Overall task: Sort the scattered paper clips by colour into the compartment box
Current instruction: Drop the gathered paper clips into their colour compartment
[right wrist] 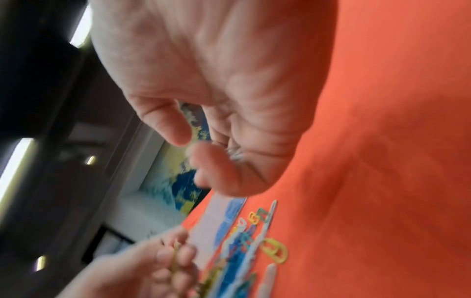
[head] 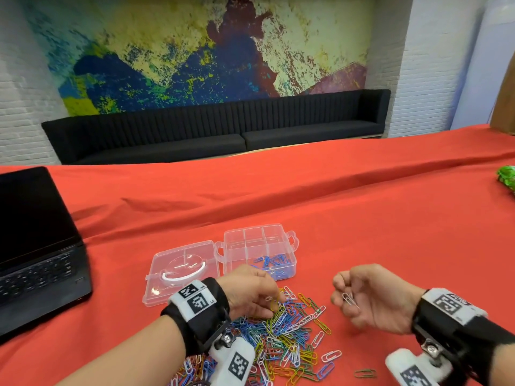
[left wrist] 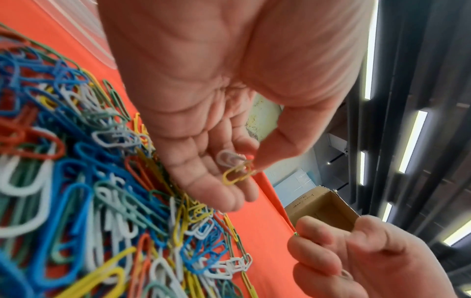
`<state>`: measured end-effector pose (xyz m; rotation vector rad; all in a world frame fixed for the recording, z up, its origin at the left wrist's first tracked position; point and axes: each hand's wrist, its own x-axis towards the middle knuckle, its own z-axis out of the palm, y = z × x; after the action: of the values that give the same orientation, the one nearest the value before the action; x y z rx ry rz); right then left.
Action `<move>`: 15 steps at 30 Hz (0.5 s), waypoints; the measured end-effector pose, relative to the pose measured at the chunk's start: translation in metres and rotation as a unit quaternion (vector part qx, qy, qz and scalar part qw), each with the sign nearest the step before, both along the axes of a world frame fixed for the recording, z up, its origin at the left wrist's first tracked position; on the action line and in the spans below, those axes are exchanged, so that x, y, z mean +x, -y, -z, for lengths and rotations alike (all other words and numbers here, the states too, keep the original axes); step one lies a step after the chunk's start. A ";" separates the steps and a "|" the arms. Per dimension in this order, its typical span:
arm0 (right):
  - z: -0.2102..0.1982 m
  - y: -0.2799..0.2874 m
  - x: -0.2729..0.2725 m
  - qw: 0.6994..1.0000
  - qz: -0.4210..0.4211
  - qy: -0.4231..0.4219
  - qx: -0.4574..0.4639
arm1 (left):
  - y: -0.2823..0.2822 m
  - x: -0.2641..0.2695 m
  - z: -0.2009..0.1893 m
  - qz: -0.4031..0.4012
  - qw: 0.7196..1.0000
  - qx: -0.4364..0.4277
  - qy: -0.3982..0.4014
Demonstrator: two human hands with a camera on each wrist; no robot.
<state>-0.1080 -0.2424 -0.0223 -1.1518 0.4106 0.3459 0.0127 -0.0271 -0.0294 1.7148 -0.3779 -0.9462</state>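
Note:
A pile of mixed-colour paper clips [head: 281, 338] lies on the red cloth in front of me. Over its far edge my left hand [head: 267, 298] pinches a yellow clip [left wrist: 238, 175] and a white clip [left wrist: 226, 158] between thumb and fingers. My right hand [head: 348, 296], to the right of the pile and raised, curls its fingers round a small bunch of white clips [head: 349, 299]. The clear compartment box [head: 260, 250] stands open behind the pile, with blue clips [head: 274, 261] in its near right compartment. Its lid [head: 181, 271] lies flat to the left.
An open black laptop [head: 36, 252] sits at the left edge of the table. A green wrapped thing [head: 507, 179] lies at the far right. A lone green clip [head: 365, 373] rests right of the pile. A cardboard box [left wrist: 321, 209] shows beyond the table edge.

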 end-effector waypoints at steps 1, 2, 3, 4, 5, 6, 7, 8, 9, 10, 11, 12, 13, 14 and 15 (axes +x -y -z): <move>-0.002 -0.003 0.003 1.000 -0.002 -0.008 -0.024 | -0.002 0.000 0.001 0.001 1.000 -0.009 -0.013; -0.002 -0.007 0.005 0.997 -0.012 -0.009 -0.081 | -0.003 -0.001 0.000 0.001 1.000 -0.017 -0.020; -0.001 -0.011 0.008 0.983 -0.027 0.000 -0.181 | -0.004 -0.001 0.001 0.002 1.000 -0.022 -0.019; 0.001 -0.015 0.010 0.950 -0.048 0.019 -0.309 | -0.005 -0.002 0.001 0.002 1.000 -0.026 -0.011; 0.003 -0.018 0.012 0.892 -0.077 0.045 -0.444 | -0.005 -0.003 0.002 0.001 1.000 -0.026 0.004; 0.004 -0.020 0.013 0.818 -0.114 0.075 -0.558 | -0.005 -0.004 0.003 -0.001 1.000 -0.023 0.020; 0.004 -0.023 0.014 0.751 -0.154 0.100 -0.634 | -0.004 -0.005 0.003 -0.002 0.999 -0.013 0.038; 0.002 -0.027 0.014 0.700 -0.186 0.112 -0.680 | -0.004 -0.005 0.002 0.000 0.999 -0.001 0.053; 0.001 -0.029 0.015 0.671 -0.206 0.113 -0.704 | -0.002 -0.005 0.002 0.003 0.998 0.009 0.064; 0.001 -0.031 0.015 0.656 -0.222 0.107 -0.714 | -0.002 -0.006 0.000 0.006 0.997 0.016 0.072; 0.001 -0.031 0.016 0.645 -0.229 0.104 -0.721 | 0.000 -0.006 -0.001 0.012 0.996 0.021 0.082; 0.001 -0.032 0.016 0.634 -0.236 0.100 -0.729 | 0.001 -0.005 -0.003 0.015 0.996 0.025 0.090; 0.001 -0.034 0.014 0.626 -0.243 0.095 -0.735 | 0.001 -0.005 -0.002 0.019 0.995 0.028 0.095; 0.002 -0.035 0.013 0.620 -0.245 0.095 -0.739 | 0.002 -0.005 -0.004 0.019 0.995 0.027 0.098; 0.002 -0.034 0.011 0.613 -0.244 0.093 -0.746 | 0.002 -0.004 -0.005 0.019 0.994 0.029 0.105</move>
<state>-0.0975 -0.2087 -0.0248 -2.9829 0.0947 0.3076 0.0085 -0.0295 -0.0248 1.8728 -0.5262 -0.8122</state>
